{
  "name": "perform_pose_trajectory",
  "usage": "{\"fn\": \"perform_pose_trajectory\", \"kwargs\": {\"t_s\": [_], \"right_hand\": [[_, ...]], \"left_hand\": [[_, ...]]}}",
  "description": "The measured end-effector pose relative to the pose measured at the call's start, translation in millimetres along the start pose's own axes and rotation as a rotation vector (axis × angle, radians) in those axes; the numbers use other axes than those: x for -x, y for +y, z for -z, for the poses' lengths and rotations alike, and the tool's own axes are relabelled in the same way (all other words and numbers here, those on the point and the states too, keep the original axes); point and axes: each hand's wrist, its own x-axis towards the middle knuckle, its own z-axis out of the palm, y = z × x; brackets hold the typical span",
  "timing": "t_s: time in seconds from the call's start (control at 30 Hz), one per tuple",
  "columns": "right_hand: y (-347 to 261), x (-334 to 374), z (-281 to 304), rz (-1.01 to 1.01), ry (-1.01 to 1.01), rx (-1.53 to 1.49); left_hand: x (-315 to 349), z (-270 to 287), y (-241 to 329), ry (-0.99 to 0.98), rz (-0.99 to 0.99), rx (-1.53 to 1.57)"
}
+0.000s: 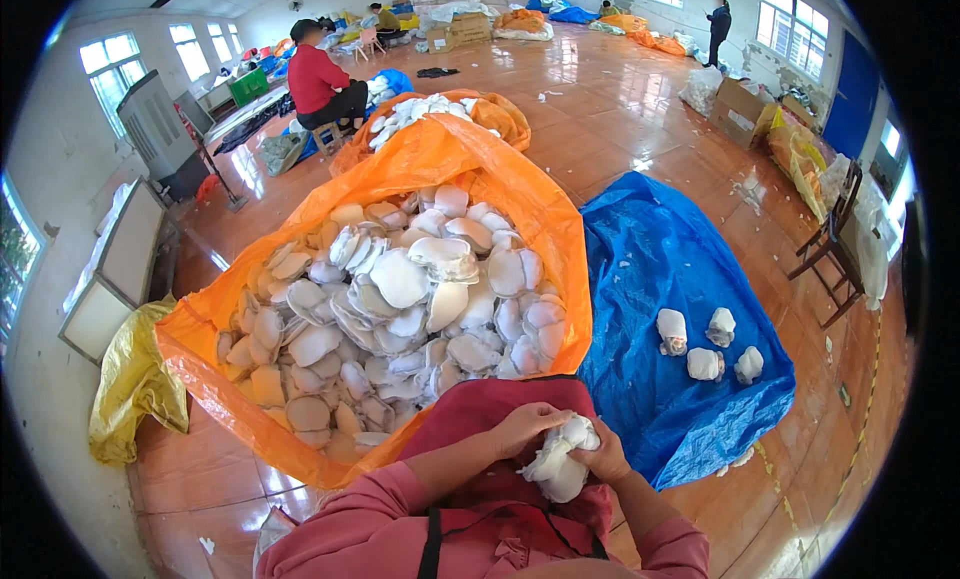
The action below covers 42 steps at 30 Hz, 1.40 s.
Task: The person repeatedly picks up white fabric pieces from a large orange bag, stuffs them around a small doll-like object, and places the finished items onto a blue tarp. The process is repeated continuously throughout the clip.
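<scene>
Held a white bundle just above a maroon cloth, with the left fingers pinched nearly closed at its upper edge and the right fingers curled snugly around its right side. Could not make out the exact hold under the left fingertips. By the look of the layout, had completed only a little: counted four bundles set down on a blue sheet, beyond the fingers and to their right. Seemed to have far more left, with loose white pads heaped in an orange sack ahead of the fingers and to their left. Perhaps stood partway through the bundle between the fingers, to judge by its ragged lower left end.

Noted thin, rounded, shallowly cupped shapes in the heap, matte and soft-looking, shading from bright white to grey and cream. Found crinkled plastic in the sack, slick creases in the sheet, and stubby, lumpy forms in the set-down bundles. Beyond the fingers, showed glossy reddish floor tiles.
</scene>
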Motion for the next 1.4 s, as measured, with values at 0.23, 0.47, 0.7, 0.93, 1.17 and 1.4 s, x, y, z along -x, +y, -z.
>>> {"fn": "perform_pose_trajectory", "kwargs": {"t_s": [0.23, 0.47, 0.7, 0.93, 1.17, 1.4], "right_hand": [[-2.2, -13.0, 12.8, 0.060, -0.167, 0.229], [3.2, -16.8, 13.0, 0.037, -0.197, 0.267], [-4.1, -12.5, 3.2, 0.012, -0.103, 0.425], [19.1, -4.0, 4.2, 0.194, -0.072, 0.421], [32.2, 19.0, 32.7, -0.093, -0.297, -0.468], [34.7, 25.2, 31.3, -0.182, -0.346, -0.669]], "left_hand": [[-4.0, 7.2, 16.7, 0.085, 0.022, -0.528], [-2.8, -8.6, 7.6, 0.161, -0.378, -1.068], [-0.1, -14.9, -29.2, 0.230, -0.749, -1.277], [-6.8, 7.7, -57.0, 0.228, -1.097, -1.355], [5.6, 3.4, -44.9, -0.021, -0.915, -1.388], [5.6, 13.2, -58.9, 0.055, -1.458, -1.470]]}}
